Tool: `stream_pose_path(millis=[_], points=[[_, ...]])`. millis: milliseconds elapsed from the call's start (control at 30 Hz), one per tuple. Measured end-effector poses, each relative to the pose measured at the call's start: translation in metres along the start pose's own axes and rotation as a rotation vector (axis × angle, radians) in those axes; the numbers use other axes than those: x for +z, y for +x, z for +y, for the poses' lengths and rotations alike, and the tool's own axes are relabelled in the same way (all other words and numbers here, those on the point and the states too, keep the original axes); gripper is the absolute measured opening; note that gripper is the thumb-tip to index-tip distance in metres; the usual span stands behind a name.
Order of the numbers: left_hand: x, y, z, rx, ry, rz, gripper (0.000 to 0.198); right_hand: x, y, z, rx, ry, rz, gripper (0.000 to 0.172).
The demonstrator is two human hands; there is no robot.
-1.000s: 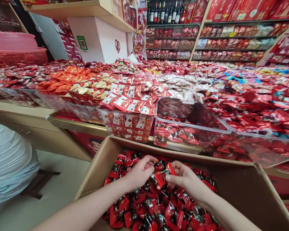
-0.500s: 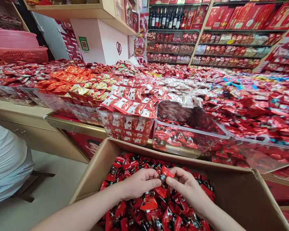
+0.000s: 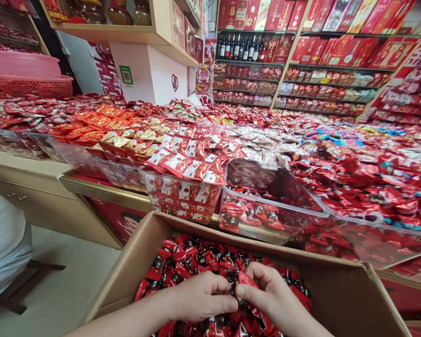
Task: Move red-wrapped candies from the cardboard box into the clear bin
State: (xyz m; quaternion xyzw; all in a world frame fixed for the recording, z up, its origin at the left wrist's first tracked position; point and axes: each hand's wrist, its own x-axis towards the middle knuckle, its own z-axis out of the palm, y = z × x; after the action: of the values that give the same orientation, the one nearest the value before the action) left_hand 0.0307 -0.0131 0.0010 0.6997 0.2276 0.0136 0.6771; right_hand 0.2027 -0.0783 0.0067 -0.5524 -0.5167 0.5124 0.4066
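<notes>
My right hand [image 3: 270,292] pinches a red-and-black wrapped candy [image 3: 246,280] between thumb and fingers, just above the pile in a cardboard box [image 3: 344,285]. Close to its left, my left hand [image 3: 205,297] has its thumb and forefinger apart, and I see nothing gripped between them. Under both hands lie many wrapped candies [image 3: 185,255] of the same red and black kind, partly covered by my hands. Behind the box stands a clear bin [image 3: 266,229] holding a low layer of similar candies.
A clear bin [image 3: 182,194] heaped with red-and-white packets stands beside it. More candy bins fill the counter. At the left, part of a person in pale clothes [image 3: 3,243] sits on a stool [image 3: 31,281]. Shelves with bottles [image 3: 238,48] and red boxes line the back.
My left thumb and forefinger have parted from the candy, which my right hand still pinches. Both hands show lower in the view, and the camera has tilted up a little.
</notes>
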Motion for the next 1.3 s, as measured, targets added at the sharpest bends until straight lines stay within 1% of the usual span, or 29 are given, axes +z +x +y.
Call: stream_pose_path(millis=[33, 100, 200, 267, 333, 400, 467, 533, 567, 600, 667, 767, 800, 867, 967, 1067, 1200, 1267, 1300], points=[[0.001, 0.000, 0.001, 0.001, 0.026, 0.008, 0.038, 0.001, -0.001, 0.000, 0.005, 0.010, -0.022, 0.029], [0.003, 0.000, 0.001, 0.012, 0.054, 0.062, 0.038, 0.004, -0.002, -0.001, 0.029, 0.065, -0.060, 0.026], [0.002, 0.001, 0.000, 0.031, 0.055, 0.132, 0.041, 0.008, -0.003, -0.007, 0.039, 0.111, -0.070, 0.026], [0.001, 0.000, 0.000, 0.058, 0.008, 0.155, 0.042, 0.007, -0.005, -0.019, -0.024, -0.027, -0.051, 0.021], [0.000, -0.001, 0.001, 0.092, -0.061, 0.179, 0.044, -0.001, -0.009, -0.041, -0.140, -0.248, -0.030, 0.014], [0.000, -0.001, 0.003, 0.111, -0.096, 0.216, 0.047, -0.015, -0.012, -0.073, -0.255, -0.394, 0.054, 0.012], [0.000, -0.002, 0.004, 0.100, -0.068, 0.281, 0.046, -0.035, -0.008, -0.109, -0.360, -0.419, 0.230, 0.019], [0.000, -0.001, 0.004, 0.069, -0.028, 0.322, 0.042, -0.059, 0.007, -0.140, -0.443, -0.431, 0.405, 0.024], [0.000, -0.001, 0.003, 0.048, -0.018, 0.331, 0.040, -0.070, 0.019, -0.151, -0.449, -0.455, 0.443, 0.023], [0.000, -0.001, 0.002, 0.029, -0.008, 0.334, 0.038, -0.081, 0.033, -0.157, -0.407, -0.484, 0.442, 0.022], [0.001, -0.001, 0.001, 0.004, 0.018, 0.325, 0.035, -0.098, 0.066, -0.159, -0.224, -0.522, 0.348, 0.018], [0.001, -0.001, -0.002, -0.010, 0.060, 0.317, 0.032, -0.111, 0.110, -0.140, 0.084, -0.545, 0.174, 0.019], [0.001, -0.001, -0.003, -0.019, 0.067, 0.315, 0.031, -0.112, 0.122, -0.132, 0.152, -0.559, 0.133, 0.021], [0.001, 0.000, -0.005, -0.044, 0.065, 0.308, 0.032, -0.110, 0.137, -0.118, 0.233, -0.594, 0.073, 0.024], [-0.001, 0.001, -0.009, -0.043, 0.071, 0.291, 0.034, -0.105, 0.147, -0.107, 0.295, -0.630, 0.015, 0.024], [-0.003, 0.002, -0.012, -0.011, 0.097, 0.271, 0.034, -0.102, 0.148, -0.105, 0.326, -0.675, -0.004, 0.031], [-0.002, 0.002, -0.015, -0.012, 0.084, 0.224, 0.037, -0.102, 0.147, -0.104, 0.301, -0.795, 0.016, 0.042], [-0.002, 0.001, -0.014, -0.021, 0.105, 0.214, 0.037, -0.103, 0.147, -0.103, 0.281, -0.889, 0.020, 0.040], [-0.001, 0.001, -0.014, -0.027, 0.127, 0.215, 0.036, -0.103, 0.148, -0.103, 0.270, -0.937, 0.018, 0.037]])
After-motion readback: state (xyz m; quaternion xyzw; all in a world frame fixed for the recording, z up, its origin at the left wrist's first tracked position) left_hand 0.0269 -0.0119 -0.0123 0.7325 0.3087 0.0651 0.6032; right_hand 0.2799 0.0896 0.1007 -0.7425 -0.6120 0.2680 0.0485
